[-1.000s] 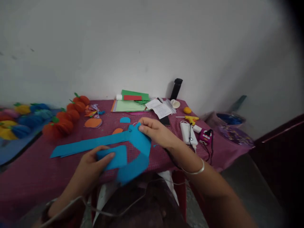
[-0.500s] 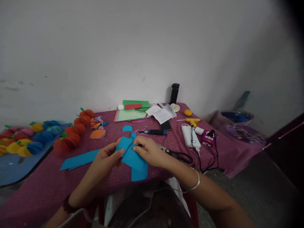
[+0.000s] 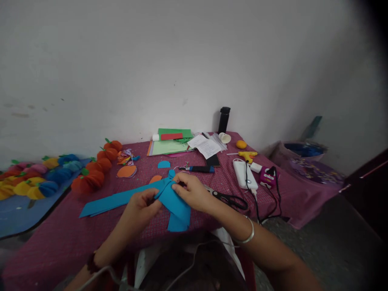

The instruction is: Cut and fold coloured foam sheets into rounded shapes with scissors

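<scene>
Between my hands is a folded piece of blue felt-like sheet (image 3: 174,202), with wide flaps hanging toward the table's front edge. My right hand (image 3: 192,192) pinches its top, thumb and fingers together. At its left edge my left hand (image 3: 142,208) is closed, fingertips on a fold. Long blue strips (image 3: 109,203) lie flat on the table, running left from beneath my work. A small blue half-round piece (image 3: 164,164) and an orange piece (image 3: 155,178) lie just beyond. Black-handled scissors (image 3: 230,199) rest beside my right wrist, partly hidden by it.
Pliers (image 3: 200,169) lie beyond my hands. To the right are a white power bank (image 3: 245,174) with cables, a yellow glue gun (image 3: 247,154) and a purple box (image 3: 268,177). Orange pumpkin shapes (image 3: 87,181) line the left side. A black bottle (image 3: 224,120) stands at the back.
My left hand has moved slightly down and left. The flap it held up at the left has folded down, uncovering more of the blue strips and the orange piece. My right hand keeps its pinch.
</scene>
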Motion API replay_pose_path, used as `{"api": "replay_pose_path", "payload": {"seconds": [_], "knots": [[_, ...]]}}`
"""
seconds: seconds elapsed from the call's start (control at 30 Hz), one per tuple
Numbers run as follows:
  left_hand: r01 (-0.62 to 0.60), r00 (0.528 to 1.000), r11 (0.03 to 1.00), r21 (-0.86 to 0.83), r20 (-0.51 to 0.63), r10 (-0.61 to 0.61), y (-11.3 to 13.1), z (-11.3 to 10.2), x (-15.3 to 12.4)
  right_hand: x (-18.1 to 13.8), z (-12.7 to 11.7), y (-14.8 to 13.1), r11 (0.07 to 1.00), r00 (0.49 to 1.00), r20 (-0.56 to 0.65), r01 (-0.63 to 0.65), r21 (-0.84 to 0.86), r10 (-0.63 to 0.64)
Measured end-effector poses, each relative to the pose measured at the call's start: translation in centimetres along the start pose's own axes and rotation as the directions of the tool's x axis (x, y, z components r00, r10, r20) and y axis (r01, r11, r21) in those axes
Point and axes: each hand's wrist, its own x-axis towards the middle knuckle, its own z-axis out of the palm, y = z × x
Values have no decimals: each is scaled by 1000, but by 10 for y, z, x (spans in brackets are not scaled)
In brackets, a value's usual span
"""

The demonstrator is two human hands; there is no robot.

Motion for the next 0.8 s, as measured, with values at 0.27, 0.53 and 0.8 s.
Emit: {"api": "replay_pose_path", "payload": {"seconds": [0.27, 0.53, 0.8], "knots": [[-91, 996, 990, 109, 0, 92, 0, 3, -2, -5, 3, 3, 999, 998, -56, 41, 20, -40], [-84, 996, 994, 73, 43, 81, 6, 5, -3, -9, 2, 0, 999, 999, -8, 37, -13, -38], [-70, 982, 992, -104, 166, 87, 6, 0, -10, -9, 2, -1, 993, 996, -32, 81, -80, -84]]}}
